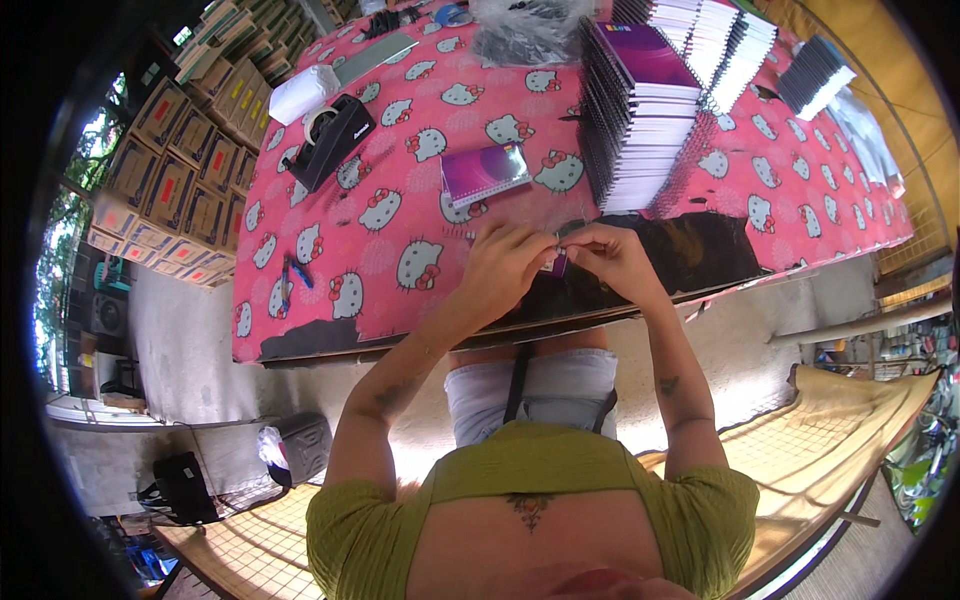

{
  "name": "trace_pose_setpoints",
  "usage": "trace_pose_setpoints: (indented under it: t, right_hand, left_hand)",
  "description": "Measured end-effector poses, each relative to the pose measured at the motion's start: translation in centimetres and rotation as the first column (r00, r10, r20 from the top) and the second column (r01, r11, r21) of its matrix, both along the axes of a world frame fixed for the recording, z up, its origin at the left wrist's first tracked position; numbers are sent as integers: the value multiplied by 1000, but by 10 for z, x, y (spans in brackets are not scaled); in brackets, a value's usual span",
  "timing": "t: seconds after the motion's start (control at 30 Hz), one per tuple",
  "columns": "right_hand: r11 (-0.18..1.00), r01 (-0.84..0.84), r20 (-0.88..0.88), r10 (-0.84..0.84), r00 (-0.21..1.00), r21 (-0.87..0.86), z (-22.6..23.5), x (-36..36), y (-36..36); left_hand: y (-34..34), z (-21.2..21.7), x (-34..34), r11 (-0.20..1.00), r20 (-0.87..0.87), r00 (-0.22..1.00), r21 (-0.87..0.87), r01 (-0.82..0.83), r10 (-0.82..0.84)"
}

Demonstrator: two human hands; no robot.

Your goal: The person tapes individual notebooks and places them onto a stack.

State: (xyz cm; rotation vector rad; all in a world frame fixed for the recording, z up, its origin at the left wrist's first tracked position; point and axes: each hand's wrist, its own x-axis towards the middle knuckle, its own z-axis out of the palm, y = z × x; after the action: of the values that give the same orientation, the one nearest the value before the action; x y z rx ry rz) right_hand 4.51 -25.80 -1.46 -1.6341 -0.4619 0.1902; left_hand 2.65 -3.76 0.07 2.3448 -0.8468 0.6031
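Near the table's front edge, my left hand (pixel 505 263) and my right hand (pixel 613 262) meet with their fingertips pinched together. Between them shows a small pale bit, too small to name. Just below the fingertips, a purple piece with a light patch (pixel 553 265) peeks out, mostly covered by the hands; it resembles part of a notebook. Beyond my left hand lies a small purple notebook (pixel 485 173), flat on the table. To the right of it rises a tall stack of spiral notebooks (pixel 640 120) with black wire bindings and a purple cover on top.
A pink patterned cloth (pixel 400 215) covers the table, with a torn dark patch (pixel 690 255) near the front. Pliers (pixel 288 280) with blue handles and a black tape dispenser (pixel 330 140) lie left. Clear plastic (pixel 530 30) sits at the back. Cardboard boxes (pixel 180 160) are stacked left.
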Motion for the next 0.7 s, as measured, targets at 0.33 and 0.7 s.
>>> trace_pose_setpoints:
  t: [0.33,0.7]
  right_hand:
    - [874,433,494,-282,822,-221,13,-7,28]
    - [746,660,561,-585,585,89,144,65,-65]
  left_hand:
    - [-4,24,-9,985,-84,996,170,-18,33]
    - [-63,171,161,807,324,892,-404,431,-314]
